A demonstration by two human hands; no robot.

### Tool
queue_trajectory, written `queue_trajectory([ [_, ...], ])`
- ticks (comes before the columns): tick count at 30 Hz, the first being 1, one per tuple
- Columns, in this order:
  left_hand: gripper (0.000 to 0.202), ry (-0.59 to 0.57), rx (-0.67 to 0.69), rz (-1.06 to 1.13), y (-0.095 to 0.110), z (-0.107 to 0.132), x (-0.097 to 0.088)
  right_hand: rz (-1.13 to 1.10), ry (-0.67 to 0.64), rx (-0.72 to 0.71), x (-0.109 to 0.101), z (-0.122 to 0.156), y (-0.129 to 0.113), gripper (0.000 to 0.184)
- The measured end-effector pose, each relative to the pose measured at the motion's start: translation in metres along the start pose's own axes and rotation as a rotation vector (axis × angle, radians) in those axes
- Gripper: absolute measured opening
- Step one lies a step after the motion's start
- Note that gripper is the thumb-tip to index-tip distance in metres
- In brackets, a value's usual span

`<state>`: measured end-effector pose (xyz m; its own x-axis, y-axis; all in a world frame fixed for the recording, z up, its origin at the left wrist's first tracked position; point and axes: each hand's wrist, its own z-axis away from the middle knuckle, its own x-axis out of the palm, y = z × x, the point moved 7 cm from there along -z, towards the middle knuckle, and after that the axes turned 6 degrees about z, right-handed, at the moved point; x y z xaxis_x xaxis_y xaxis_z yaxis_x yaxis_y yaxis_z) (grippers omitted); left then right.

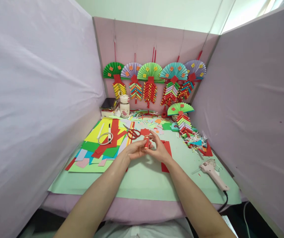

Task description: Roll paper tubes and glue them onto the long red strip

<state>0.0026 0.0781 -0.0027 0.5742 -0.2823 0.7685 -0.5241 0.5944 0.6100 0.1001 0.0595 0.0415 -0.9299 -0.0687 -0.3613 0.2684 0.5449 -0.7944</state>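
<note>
My left hand (135, 149) and my right hand (159, 148) meet over the middle of the green mat (142, 180). Both pinch a small red paper roll (146, 142) held upright between their fingertips. A red paper sheet (167, 153) lies on the mat under my right hand. Red-handled scissors (131, 132) rest just beyond my left hand.
A pink glue gun (212, 170) with a black cord lies at the right front. Coloured paper sheets (99, 145) and a tape ring (105, 138) lie at the left. A white jar (124, 106), paper scraps (194, 138) and hanging paper fan ornaments (150, 79) fill the back. Pink partition walls stand on three sides.
</note>
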Motion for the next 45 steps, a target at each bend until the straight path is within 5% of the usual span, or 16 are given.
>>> queue_trajectory([
  [17,0.019,0.097,-0.004,-0.126,0.008,0.006,-0.002,-0.008,-0.071,-0.025,0.004,0.001,0.002,0.082],
  [25,0.022,0.010,0.039,-0.217,0.012,0.010,0.011,0.027,-0.059,-0.026,0.004,0.002,0.001,0.082],
  [30,0.034,0.127,0.129,-0.366,0.015,0.007,0.003,0.073,-0.085,-0.055,0.003,0.001,0.004,0.085],
  [37,0.028,0.304,0.335,-0.595,0.018,-0.002,-0.009,0.333,0.214,-0.065,-0.020,-0.001,0.008,0.015],
  [45,0.027,0.296,0.336,-0.645,0.011,-0.007,-0.013,0.517,0.260,-0.119,-0.019,0.001,0.004,0.011],
])
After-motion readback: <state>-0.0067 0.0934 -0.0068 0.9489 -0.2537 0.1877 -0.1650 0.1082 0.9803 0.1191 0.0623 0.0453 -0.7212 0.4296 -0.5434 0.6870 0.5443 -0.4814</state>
